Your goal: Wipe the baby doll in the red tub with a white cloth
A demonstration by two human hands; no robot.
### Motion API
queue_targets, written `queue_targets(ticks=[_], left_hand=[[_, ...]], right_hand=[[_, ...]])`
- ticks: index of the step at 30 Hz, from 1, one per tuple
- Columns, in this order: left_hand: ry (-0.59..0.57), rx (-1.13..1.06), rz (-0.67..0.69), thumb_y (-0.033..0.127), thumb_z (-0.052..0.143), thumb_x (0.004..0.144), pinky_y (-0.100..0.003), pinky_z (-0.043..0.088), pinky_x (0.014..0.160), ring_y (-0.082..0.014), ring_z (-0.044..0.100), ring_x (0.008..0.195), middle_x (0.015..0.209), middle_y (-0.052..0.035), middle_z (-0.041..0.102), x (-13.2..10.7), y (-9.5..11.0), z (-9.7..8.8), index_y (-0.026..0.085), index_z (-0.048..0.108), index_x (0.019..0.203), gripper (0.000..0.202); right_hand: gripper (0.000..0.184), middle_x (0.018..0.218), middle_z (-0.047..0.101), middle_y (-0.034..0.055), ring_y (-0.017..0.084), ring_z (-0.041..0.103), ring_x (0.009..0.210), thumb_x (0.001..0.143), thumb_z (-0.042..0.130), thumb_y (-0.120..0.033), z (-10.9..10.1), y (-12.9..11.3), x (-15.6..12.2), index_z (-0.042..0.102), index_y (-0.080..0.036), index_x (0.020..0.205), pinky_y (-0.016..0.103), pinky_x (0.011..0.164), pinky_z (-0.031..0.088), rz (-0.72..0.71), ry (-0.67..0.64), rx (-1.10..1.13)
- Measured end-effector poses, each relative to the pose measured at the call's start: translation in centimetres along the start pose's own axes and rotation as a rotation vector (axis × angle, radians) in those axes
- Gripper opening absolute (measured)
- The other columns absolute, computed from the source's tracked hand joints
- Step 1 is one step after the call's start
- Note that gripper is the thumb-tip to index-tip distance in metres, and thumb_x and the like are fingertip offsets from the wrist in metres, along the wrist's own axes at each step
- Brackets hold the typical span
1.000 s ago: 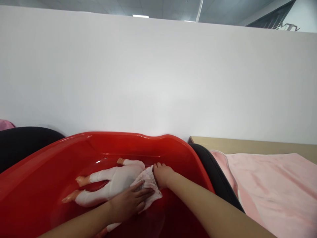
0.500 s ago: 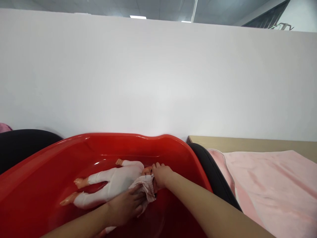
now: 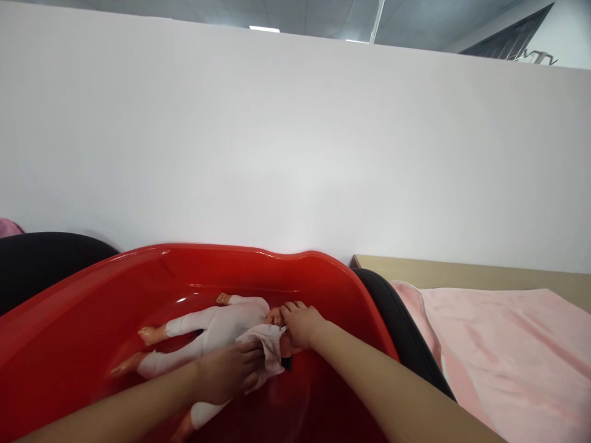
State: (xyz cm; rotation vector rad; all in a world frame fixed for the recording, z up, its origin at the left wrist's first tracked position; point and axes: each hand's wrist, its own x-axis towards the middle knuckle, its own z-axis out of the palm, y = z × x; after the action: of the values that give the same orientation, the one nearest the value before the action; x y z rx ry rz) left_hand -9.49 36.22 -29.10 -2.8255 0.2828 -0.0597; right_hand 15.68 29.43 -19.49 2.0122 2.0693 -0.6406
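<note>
In the red tub (image 3: 92,289), hands on doll (image 3: 212,326), left hand (image 3: 226,372) pressing cloth (image 3: 268,344)

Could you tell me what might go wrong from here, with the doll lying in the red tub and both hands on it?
The left hand presses a small cloth on the doll near its face; the bunched cloth could slip off. The right hand steadies only the head, so the doll may slide on the glossy red tub. The pink towel lies just beside the tub and might get splashed if there is water.
</note>
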Motion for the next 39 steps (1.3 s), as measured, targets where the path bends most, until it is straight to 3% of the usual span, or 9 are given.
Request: queue_targets(ticks=[4,8,11,14,19,26,30,35,39], left_hand=[[-0.006,0.009,0.092,0.016,0.061,0.1,-0.042,0.047,0.134,-0.0303,0.08,0.124,0.12,-0.0061,0.089,-0.2,-0.1,-1.0,0.028,0.09,0.104,0.032],[0.064,0.002,0.051,0.014,0.068,0.093,-0.039,0.047,0.133,-0.0319,0.074,0.141,0.146,-0.0052,0.084,2.2,1.5,-1.1,0.028,0.093,0.102,0.03],[0.035,-0.061,-0.007,0.011,0.074,0.085,-0.043,0.048,0.129,-0.0352,0.074,0.137,0.139,-0.0038,0.087,2.5,1.8,-0.3,0.032,0.095,0.107,0.036],[0.006,-0.086,0.019,0.015,0.073,0.088,-0.046,0.05,0.128,-0.0356,0.078,0.131,0.129,-0.006,0.089,0.1,0.8,0.2,0.031,0.094,0.111,0.035],[0.048,0.041,0.047,0.015,0.065,0.095,-0.039,0.046,0.136,-0.0288,0.078,0.137,0.137,-0.0093,0.088,-4.9,-1.1,0.0,0.024,0.092,0.101,0.029],[-0.038,0.005,0.066,0.02,0.075,0.089,-0.032,0.047,0.135,-0.0271,0.074,0.146,0.156,-0.0058,0.08,-10.7,-0.7,0.2,0.027,0.091,0.101,0.022],[-0.091,-0.074,0.046,0.017,0.073,0.095,-0.029,0.042,0.138,-0.0229,0.076,0.143,0.161,-0.0023,0.077,-13.3,-0.7,-1.5,0.03,0.09,0.11,0.026],[-0.094,-0.222,-0.164,0.021,0.068,0.106,-0.026,0.042,0.136,-0.0213,0.069,0.155,0.167,-0.0058,0.071,-10.5,-0.5,-4.9,0.027,0.09,0.119,0.026],[-0.239,-0.428,-0.302,0.036,0.072,0.107,-0.034,0.045,0.137,-0.0276,0.062,0.162,0.173,-0.0113,0.066,-6.6,0.5,-5.8,0.022,0.087,0.13,0.03]], right_hand=[[0.096,0.177,0.053,0.0226,0.045,0.05,0.166,0.082,0.093,-0.023,-0.1,0.0,0.0,0.053,-0.019,0.17,0.066,0.13,0.052,0.005,-0.007,0.01],[0.109,0.181,0.048,0.0246,0.045,0.047,0.168,0.078,0.099,-0.02,-0.1,0.1,0.1,0.048,-0.015,0.174,0.065,0.133,0.05,0.0,-0.028,-0.033],[0.109,0.18,0.05,0.024,0.045,0.049,0.167,0.077,0.1,-0.02,0.1,0.2,0.2,0.049,-0.016,0.173,0.064,0.132,0.05,-0.001,-0.018,-0.035],[0.103,0.175,0.055,0.0221,0.045,0.053,0.162,0.076,0.098,-0.023,0.3,0.3,0.3,0.054,-0.019,0.169,0.062,0.13,0.052,0.002,-0.003,-0.007],[0.102,0.173,0.057,0.0212,0.044,0.054,0.161,0.077,0.094,-0.025,0.2,-0.2,0.1,0.052,-0.021,0.17,0.06,0.127,0.054,-0.004,-0.001,0.001],[0.104,0.174,0.057,0.0209,0.043,0.054,0.161,0.078,0.094,-0.023,-0.1,-0.4,0.0,0.051,-0.018,0.173,0.061,0.13,0.051,-0.003,-0.015,-0.005],[0.104,0.181,0.051,0.0206,0.043,0.05,0.166,0.077,0.092,-0.019,0.1,-0.2,0.1,0.051,-0.021,0.174,0.061,0.13,0.051,0.013,-0.021,-0.009],[0.103,0.184,0.047,0.0195,0.039,0.048,0.169,0.082,0.088,-0.016,1.0,-0.1,0.8,0.049,-0.024,0.177,0.058,0.129,0.051,0.039,0.0,-0.048],[0.104,0.179,0.052,0.0209,0.043,0.054,0.163,0.076,0.084,-0.014,2.2,0.9,1.3,0.053,-0.025,0.175,0.057,0.119,0.057,0.003,0.037,-0.059]])
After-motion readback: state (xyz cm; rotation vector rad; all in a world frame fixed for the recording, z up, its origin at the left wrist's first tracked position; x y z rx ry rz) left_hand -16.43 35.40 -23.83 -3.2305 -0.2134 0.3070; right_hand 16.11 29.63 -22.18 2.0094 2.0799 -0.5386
